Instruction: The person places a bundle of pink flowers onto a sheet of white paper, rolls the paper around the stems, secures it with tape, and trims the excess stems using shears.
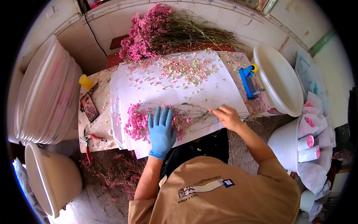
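My left hand [162, 131], in a blue glove, lies flat with fingers extended across a bunch of pink baby's-breath-like flowers [135, 123]. The blossoms point left and the thin stems [195, 110] run right. At the stem end, my bare right hand [226, 116] has its fingertips closed on some of the stems; the exact grip is partly hidden. Beneath the bunch are stacked large white paper sheets [179, 93]. Farther up the paper, loose pink and cream blossoms [187, 70] are scattered.
A large pink bundle [151, 30] lies along the back. Red-handled pruning shears [91, 137], a phone [89, 107] and a yellow roll [86, 81] are at left. A blue tape dispenser [248, 82] and white tub [279, 81] stand right. Wrapped bunches [309, 152] fill another bucket.
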Action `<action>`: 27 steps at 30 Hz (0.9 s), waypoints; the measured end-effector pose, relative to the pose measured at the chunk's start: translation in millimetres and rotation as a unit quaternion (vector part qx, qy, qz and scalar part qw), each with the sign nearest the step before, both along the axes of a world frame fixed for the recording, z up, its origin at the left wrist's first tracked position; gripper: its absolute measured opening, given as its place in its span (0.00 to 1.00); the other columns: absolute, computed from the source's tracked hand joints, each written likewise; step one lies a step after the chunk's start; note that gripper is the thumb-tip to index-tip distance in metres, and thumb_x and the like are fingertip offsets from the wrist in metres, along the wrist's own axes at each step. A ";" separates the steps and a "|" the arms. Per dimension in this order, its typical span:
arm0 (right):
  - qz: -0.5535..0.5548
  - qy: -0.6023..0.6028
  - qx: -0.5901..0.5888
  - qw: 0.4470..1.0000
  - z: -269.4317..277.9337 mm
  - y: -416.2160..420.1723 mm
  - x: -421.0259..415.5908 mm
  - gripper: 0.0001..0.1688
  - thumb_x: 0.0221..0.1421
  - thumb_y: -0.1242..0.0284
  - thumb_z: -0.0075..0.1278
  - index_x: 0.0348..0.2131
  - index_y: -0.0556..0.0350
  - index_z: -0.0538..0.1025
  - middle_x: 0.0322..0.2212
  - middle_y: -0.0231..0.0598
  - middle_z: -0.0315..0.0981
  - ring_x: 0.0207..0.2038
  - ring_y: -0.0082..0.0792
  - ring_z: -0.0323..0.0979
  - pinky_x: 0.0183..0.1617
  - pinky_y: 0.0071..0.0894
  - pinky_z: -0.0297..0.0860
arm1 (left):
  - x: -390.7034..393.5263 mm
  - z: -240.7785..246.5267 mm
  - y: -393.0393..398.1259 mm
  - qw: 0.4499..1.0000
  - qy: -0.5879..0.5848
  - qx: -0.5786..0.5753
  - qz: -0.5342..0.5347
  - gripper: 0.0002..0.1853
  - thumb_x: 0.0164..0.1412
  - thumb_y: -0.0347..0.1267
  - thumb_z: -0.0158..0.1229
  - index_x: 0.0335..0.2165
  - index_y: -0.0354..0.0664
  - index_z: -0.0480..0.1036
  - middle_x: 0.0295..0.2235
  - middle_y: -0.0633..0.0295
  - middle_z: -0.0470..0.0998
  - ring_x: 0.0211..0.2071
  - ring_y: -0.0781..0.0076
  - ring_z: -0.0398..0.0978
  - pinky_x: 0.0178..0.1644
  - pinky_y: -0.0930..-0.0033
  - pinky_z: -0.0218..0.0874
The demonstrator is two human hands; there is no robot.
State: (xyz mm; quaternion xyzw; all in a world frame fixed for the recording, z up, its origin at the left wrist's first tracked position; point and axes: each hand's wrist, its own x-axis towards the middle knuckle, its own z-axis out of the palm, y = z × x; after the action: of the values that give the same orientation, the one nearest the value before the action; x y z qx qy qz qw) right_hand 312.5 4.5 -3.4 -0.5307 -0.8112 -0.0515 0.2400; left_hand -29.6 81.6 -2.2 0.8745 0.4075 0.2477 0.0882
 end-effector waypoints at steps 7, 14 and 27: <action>-0.085 -0.075 0.051 0.992 7.7 13.5 27.8 0.39 0.45 0.88 0.54 0.56 0.39 0.81 0.31 0.32 0.68 0.36 0.37 0.70 0.43 0.38 0.68 | 33.3 -9.6 26.3 0.999 -0.029 0.024 -0.019 0.36 0.58 0.37 0.63 0.65 0.48 0.65 0.65 0.51 0.64 0.70 0.43 0.54 0.72 0.35 0.41; -0.056 -0.058 -0.031 0.996 19.4 -3.2 34.8 0.50 0.43 0.90 0.52 0.64 0.36 0.74 0.35 0.36 0.68 0.39 0.41 0.70 0.44 0.40 0.71 | 24.9 -30.7 9.5 0.999 -0.030 -0.037 -0.021 0.35 0.60 0.37 0.62 0.64 0.47 0.65 0.64 0.49 0.66 0.69 0.42 0.56 0.72 0.33 0.41; -0.094 -0.048 -0.319 0.942 58.3 32.1 3.7 0.72 0.39 0.63 0.72 0.75 0.44 0.48 0.73 0.54 0.43 0.75 0.53 0.42 0.71 0.67 0.48 | 25.6 -34.4 27.0 0.997 -0.057 -0.023 -0.053 0.32 0.57 0.37 0.65 0.58 0.37 0.70 0.65 0.47 0.66 0.68 0.41 0.58 0.73 0.38 0.44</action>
State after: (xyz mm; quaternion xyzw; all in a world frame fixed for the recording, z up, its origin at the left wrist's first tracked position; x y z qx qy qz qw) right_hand 316.3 36.6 54.9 -0.6499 -0.7424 0.1624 0.0124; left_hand -4.0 108.6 -36.6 0.8770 0.3603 0.2830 0.1446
